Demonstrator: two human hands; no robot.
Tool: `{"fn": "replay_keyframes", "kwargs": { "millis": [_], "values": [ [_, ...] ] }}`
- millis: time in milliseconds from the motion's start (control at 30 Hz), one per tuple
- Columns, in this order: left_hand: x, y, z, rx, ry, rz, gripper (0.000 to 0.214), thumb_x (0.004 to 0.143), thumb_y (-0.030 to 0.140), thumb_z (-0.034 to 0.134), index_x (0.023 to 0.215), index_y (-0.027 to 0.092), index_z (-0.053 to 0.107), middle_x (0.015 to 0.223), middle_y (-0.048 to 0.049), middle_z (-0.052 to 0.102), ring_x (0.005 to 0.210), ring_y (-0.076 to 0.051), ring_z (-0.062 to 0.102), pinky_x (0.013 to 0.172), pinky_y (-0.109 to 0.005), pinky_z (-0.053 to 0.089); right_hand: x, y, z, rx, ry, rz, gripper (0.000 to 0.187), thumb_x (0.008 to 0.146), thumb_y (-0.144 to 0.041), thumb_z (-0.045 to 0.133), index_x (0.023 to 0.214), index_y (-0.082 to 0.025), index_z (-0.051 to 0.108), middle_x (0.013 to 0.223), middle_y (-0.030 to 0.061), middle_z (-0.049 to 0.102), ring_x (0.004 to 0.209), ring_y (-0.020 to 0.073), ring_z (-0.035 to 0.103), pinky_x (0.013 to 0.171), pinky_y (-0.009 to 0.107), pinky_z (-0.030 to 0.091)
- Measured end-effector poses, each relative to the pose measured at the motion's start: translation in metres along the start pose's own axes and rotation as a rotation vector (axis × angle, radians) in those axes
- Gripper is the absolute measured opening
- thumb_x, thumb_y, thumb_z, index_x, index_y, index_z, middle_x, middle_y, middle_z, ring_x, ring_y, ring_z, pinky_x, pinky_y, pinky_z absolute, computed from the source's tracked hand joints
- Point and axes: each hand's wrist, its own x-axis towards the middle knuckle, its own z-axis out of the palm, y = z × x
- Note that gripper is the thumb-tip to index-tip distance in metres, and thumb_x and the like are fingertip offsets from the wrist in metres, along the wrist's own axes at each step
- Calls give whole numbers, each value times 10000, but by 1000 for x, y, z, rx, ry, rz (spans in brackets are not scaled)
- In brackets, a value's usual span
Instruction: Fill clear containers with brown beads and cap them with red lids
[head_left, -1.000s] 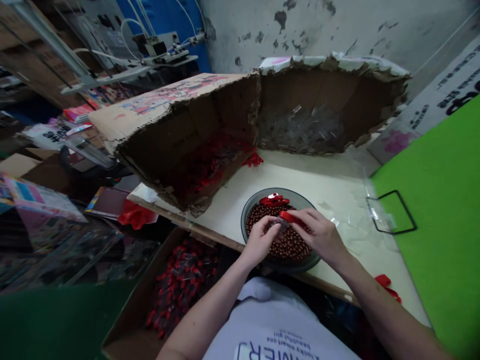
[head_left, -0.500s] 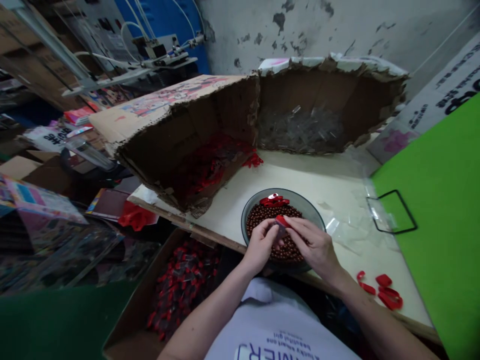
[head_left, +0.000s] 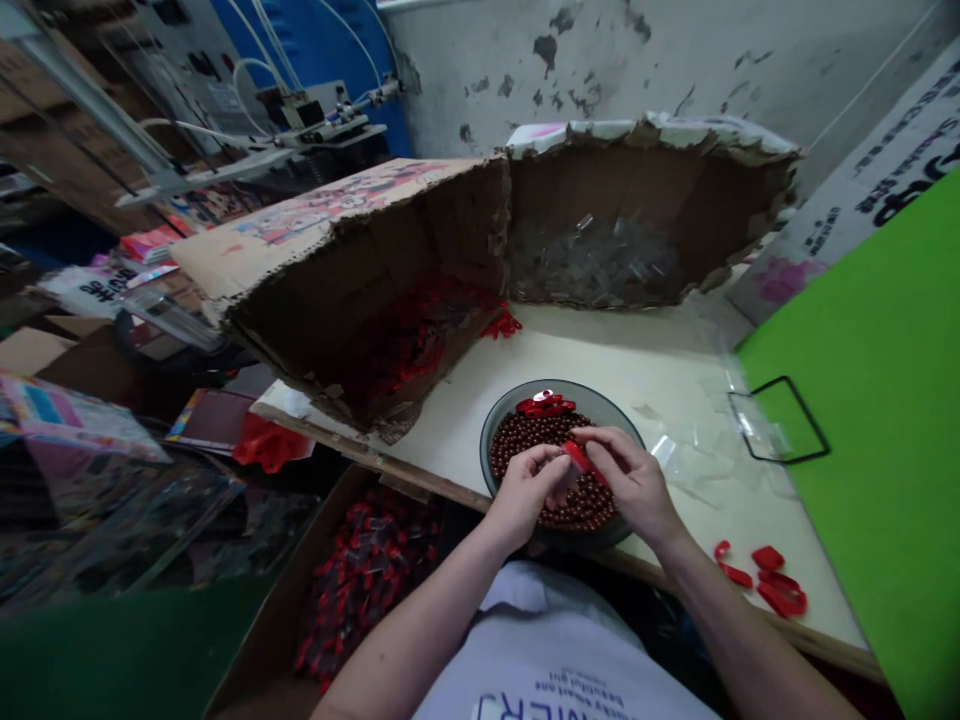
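A round grey bowl (head_left: 491, 432) full of small brown beads (head_left: 534, 432) stands near the table's front edge, with a few red plastic pieces (head_left: 545, 404) on top at its far side. Both my hands meet over the bowl. My left hand (head_left: 525, 490) is closed around a small clear container, mostly hidden by the fingers. My right hand (head_left: 628, 480) pinches a red cap (head_left: 578, 457) against that container.
Two torn cardboard boxes lie on their sides at the back, one with red parts (head_left: 409, 345), one with clear plastic pieces (head_left: 600, 262). A box of filled red-capped containers (head_left: 360, 575) sits below the table. Loose red pieces (head_left: 772, 588) lie at the right; a green panel (head_left: 877, 420) borders them.
My hands have stayed over the bowl, drawing slightly closer together with the red cap between them. The view shifted a little, bringing the loose red pieces at the right fully into sight.
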Motion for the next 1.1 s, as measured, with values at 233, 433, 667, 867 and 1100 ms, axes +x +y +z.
{"fn": "replay_keyframes", "kwargs": {
  "millis": [233,433,667,867,1100],
  "values": [
    [-5,0,6,68,-189,-122,350,765,464,645,833,121,634,588,9,570,435,-48,421,425,-176,280,31,-7,14,586,-220,304,380,943,-471,416,1124,-237,655,976,44,663,866,139,607,823,266,481],
    [-5,-7,17,266,-23,-3,536,851,578,463,524,154,491,417,32,422,383,-60,346,414,-210,256,22,-16,29,554,-246,305,490,946,-529,339,1180,-197,614,967,73,682,888,175,636,883,343,492],
    [-8,-21,7,413,-7,4,550,864,563,443,494,159,486,405,29,431,392,-70,360,434,-217,264,4,-1,37,441,-41,295,473,928,-532,346,1093,-195,633,842,57,676,799,181,650,799,343,528],
    [-13,-28,-2,325,15,-110,573,833,623,458,504,154,484,390,34,410,354,-61,325,390,-205,212,-2,1,53,734,98,368,438,917,-520,392,981,-191,674,789,51,675,723,165,642,741,319,539],
    [-57,-25,-121,425,852,-34,521,793,651,472,579,176,482,425,45,402,401,-98,361,412,-212,281,2,54,-46,147,331,297,348,841,-484,559,991,-187,659,863,59,693,757,194,648,782,380,518]
  ]
}}
